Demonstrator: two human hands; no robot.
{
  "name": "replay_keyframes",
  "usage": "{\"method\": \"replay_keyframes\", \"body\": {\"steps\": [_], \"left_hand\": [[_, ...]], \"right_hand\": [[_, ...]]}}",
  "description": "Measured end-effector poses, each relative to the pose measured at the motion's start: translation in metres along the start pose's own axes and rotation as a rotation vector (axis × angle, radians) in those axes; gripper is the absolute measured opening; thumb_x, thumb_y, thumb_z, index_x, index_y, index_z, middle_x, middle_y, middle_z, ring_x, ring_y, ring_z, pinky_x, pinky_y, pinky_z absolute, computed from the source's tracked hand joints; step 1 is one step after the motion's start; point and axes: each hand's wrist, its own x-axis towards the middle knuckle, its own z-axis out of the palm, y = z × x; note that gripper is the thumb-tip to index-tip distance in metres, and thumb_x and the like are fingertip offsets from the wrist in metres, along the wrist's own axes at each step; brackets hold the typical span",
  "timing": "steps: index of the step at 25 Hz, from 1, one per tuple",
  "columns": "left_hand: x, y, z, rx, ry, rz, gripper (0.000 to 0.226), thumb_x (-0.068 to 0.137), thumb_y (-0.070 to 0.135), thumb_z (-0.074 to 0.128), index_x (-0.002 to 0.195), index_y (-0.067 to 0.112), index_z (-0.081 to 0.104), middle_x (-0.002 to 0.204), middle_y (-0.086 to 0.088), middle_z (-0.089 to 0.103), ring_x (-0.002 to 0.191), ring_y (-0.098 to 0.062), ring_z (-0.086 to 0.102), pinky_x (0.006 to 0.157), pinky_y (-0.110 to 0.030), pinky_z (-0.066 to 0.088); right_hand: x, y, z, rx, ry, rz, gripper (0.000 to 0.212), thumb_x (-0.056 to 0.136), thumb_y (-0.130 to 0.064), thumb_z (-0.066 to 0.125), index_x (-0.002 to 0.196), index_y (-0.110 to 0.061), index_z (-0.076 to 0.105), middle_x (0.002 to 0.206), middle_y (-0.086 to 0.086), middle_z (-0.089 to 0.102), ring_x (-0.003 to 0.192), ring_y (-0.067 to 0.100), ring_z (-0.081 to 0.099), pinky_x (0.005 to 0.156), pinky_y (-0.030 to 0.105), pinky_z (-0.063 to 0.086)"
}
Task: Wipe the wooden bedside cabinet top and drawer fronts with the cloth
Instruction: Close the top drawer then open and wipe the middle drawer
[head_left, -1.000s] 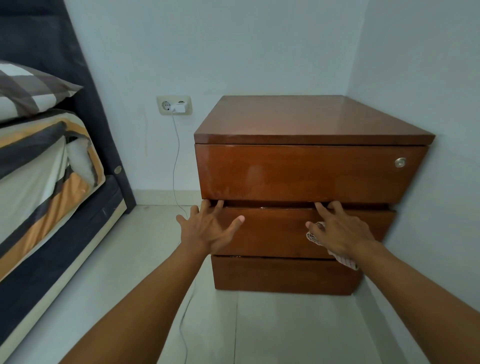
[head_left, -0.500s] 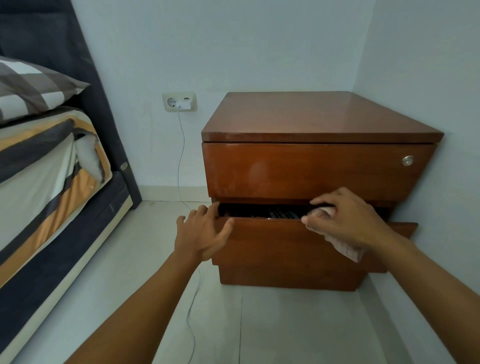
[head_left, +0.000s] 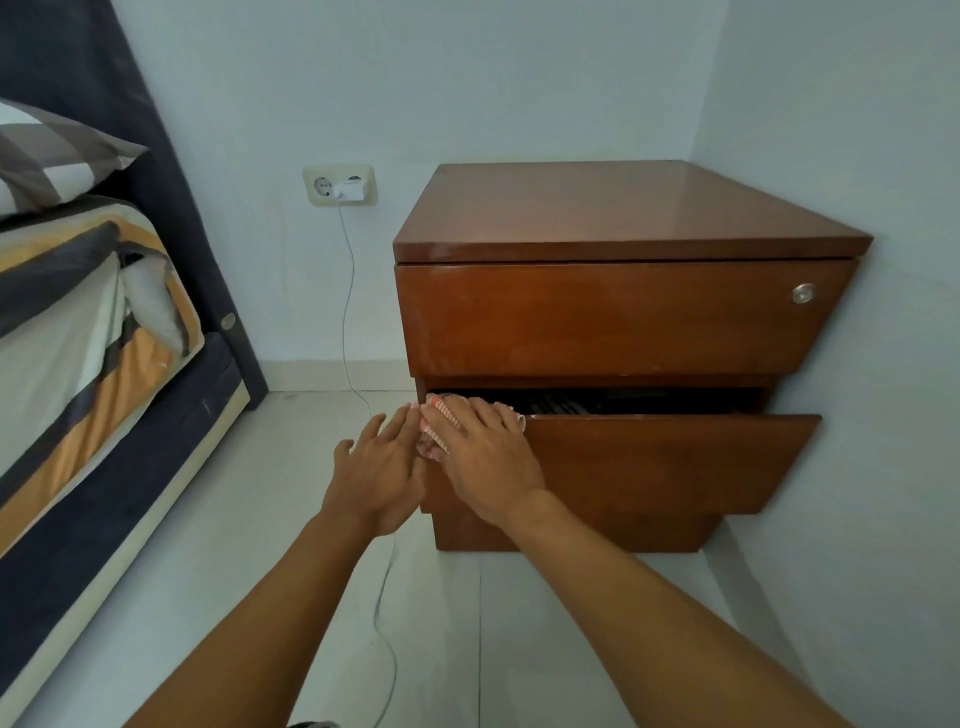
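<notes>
The wooden bedside cabinet (head_left: 623, 208) stands in the room's corner, its top bare. Its top drawer front (head_left: 613, 317) is closed and has a round metal lock. The middle drawer (head_left: 675, 462) is pulled out, with dark contents showing inside. My right hand (head_left: 483, 457) presses a red-and-white striped cloth (head_left: 434, 421) on the top left edge of that drawer front. My left hand (head_left: 376, 475) lies flat with spread fingers against the drawer's left end, touching the cloth. The bottom drawer (head_left: 649, 532) is mostly hidden under the open one.
A bed (head_left: 78, 322) with striped bedding and a pillow (head_left: 47, 156) is on the left. A wall socket (head_left: 340, 185) holds a white charger, and its cable (head_left: 384, 597) trails down across the tiled floor between my arms. A wall stands close on the cabinet's right.
The middle drawer has come out farther. My right hand has slid the cloth leftward along the drawer's top edge to the left corner, beside my left hand.
</notes>
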Motion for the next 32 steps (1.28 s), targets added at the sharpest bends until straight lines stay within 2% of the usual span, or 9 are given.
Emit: {"method": "replay_keyframes", "body": {"steps": [3, 7, 13, 16, 19, 22, 26, 30, 32], "left_hand": [[0.002, 0.009, 0.000, 0.002, 0.020, -0.012, 0.078, 0.090, 0.052, 0.006, 0.163, 0.024, 0.010, 0.170, 0.001, 0.014, 0.158, -0.027, 0.007, 0.122, -0.060, 0.010], [0.006, 0.042, 0.005, -0.049, 0.017, 0.018, 0.079, 0.091, 0.052, 0.009, 0.163, 0.019, 0.010, 0.171, -0.002, 0.009, 0.158, -0.025, 0.003, 0.123, -0.058, 0.003], [0.006, 0.053, 0.007, 0.010, 0.007, -0.029, 0.080, 0.091, 0.056, 0.008, 0.163, 0.019, 0.007, 0.171, -0.004, 0.006, 0.158, -0.025, 0.003, 0.122, -0.062, -0.001], [0.005, 0.056, 0.005, 0.027, -0.003, -0.040, 0.081, 0.090, 0.057, 0.007, 0.163, 0.020, 0.007, 0.171, -0.003, 0.006, 0.158, -0.025, 0.004, 0.121, -0.063, -0.002], [0.004, 0.058, 0.005, 0.038, -0.001, -0.051, 0.083, 0.089, 0.058, 0.005, 0.163, 0.020, 0.007, 0.171, -0.003, 0.006, 0.158, -0.026, 0.003, 0.121, -0.063, -0.002], [0.004, 0.057, 0.006, 0.052, -0.002, -0.051, 0.085, 0.088, 0.059, 0.003, 0.163, 0.020, 0.006, 0.171, -0.003, 0.005, 0.158, -0.026, 0.002, 0.121, -0.063, -0.002], [0.001, 0.059, 0.007, 0.042, 0.004, -0.053, 0.085, 0.087, 0.059, 0.003, 0.163, 0.020, 0.003, 0.171, -0.004, 0.002, 0.158, -0.026, 0.000, 0.121, -0.063, -0.003], [0.000, 0.059, 0.008, 0.045, 0.009, -0.048, 0.077, 0.096, 0.058, 0.011, 0.163, 0.021, 0.001, 0.171, -0.003, -0.001, 0.158, -0.026, -0.002, 0.120, -0.066, -0.004], [-0.002, 0.061, 0.008, 0.040, 0.016, -0.056, 0.073, 0.100, 0.056, 0.016, 0.163, 0.023, 0.002, 0.171, -0.003, -0.001, 0.158, -0.026, -0.003, 0.118, -0.068, -0.004]], "right_hand": [[-0.013, 0.009, 0.005, -0.037, 0.064, 0.001, 0.061, 0.101, -0.032, 0.051, 0.158, -0.025, 0.029, 0.154, 0.006, 0.043, 0.140, 0.031, 0.039, 0.120, 0.049, 0.028], [-0.037, 0.045, -0.006, -0.040, 0.119, 0.097, 0.059, 0.100, -0.033, 0.055, 0.155, -0.024, 0.035, 0.148, 0.004, 0.049, 0.135, 0.029, 0.044, 0.119, 0.046, 0.031], [-0.104, 0.164, -0.030, -0.139, 0.176, 0.238, 0.048, 0.102, -0.029, 0.053, 0.148, -0.019, 0.047, 0.140, 0.006, 0.056, 0.129, 0.031, 0.049, 0.112, 0.046, 0.036], [-0.140, 0.227, -0.041, -0.186, 0.142, 0.367, 0.044, 0.102, -0.027, 0.060, 0.144, -0.014, 0.052, 0.138, 0.012, 0.059, 0.128, 0.034, 0.049, 0.111, 0.045, 0.039], [-0.171, 0.274, -0.053, -0.170, 0.139, 0.479, 0.047, 0.100, -0.020, 0.064, 0.143, -0.008, 0.051, 0.140, 0.018, 0.056, 0.130, 0.040, 0.046, 0.109, 0.051, 0.043], [-0.181, 0.287, -0.059, -0.155, 0.113, 0.538, 0.051, 0.100, -0.012, 0.061, 0.148, -0.008, 0.044, 0.146, 0.017, 0.049, 0.138, 0.038, 0.041, 0.105, 0.053, 0.049], [-0.176, 0.278, -0.056, -0.142, 0.155, 0.582, 0.057, 0.090, 0.006, 0.056, 0.145, -0.003, 0.047, 0.143, 0.021, 0.051, 0.135, 0.042, 0.044, 0.103, 0.056, 0.050], [-0.165, 0.279, -0.075, -0.113, 0.042, 0.636, 0.044, 0.094, -0.001, 0.057, 0.138, -0.004, 0.057, 0.133, 0.023, 0.060, 0.122, 0.043, 0.053, 0.096, 0.054, 0.053], [-0.154, 0.270, -0.092, -0.051, 0.057, 0.710, 0.038, 0.094, -0.004, 0.059, 0.132, -0.006, 0.063, 0.128, 0.024, 0.064, 0.112, 0.046, 0.059, 0.093, 0.052, 0.054]]}}
